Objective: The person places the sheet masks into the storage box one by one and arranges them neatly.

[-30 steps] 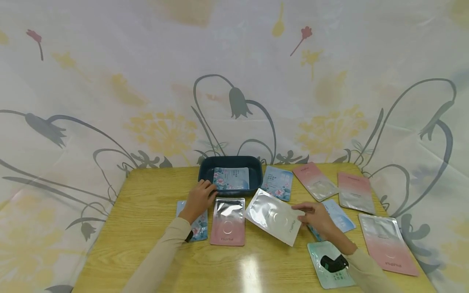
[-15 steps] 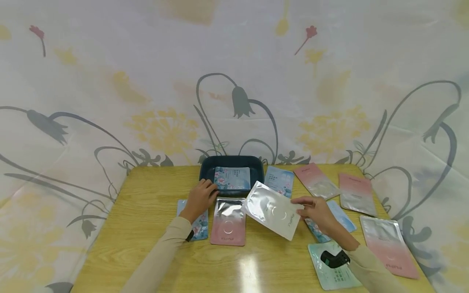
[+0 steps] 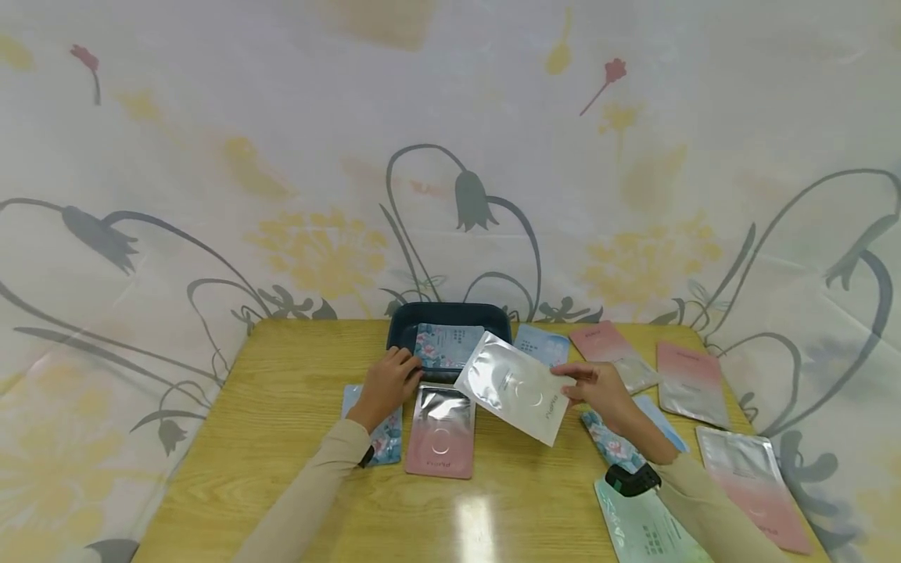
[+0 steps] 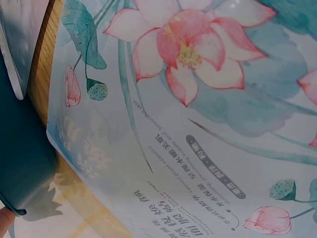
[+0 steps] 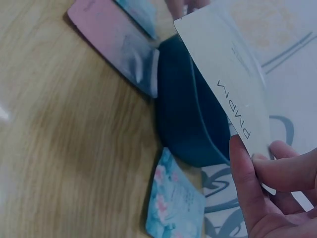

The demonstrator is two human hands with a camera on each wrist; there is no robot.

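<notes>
The right hand (image 3: 594, 387) pinches one end of a white packet (image 3: 514, 389), tilted between both hands near the tray (image 3: 450, 314). The left hand (image 3: 385, 389) touches the tray's rim; its grip cannot be told. The packet's lettering reads clearest in the right wrist view. A lotus-printed packet (image 4: 198, 139) fills most of the left wrist view, which crops the left hand to a fingertip.

You had a blue lotus packet (image 4: 198, 124) before you. Left of it stood the teal bin (image 4: 22, 139), your left hand's fingertip (image 4: 5, 218) at the rim. Wooden table (image 4: 42, 74) and a silvery packet (image 4: 22, 39) showed to its upper left.
</notes>
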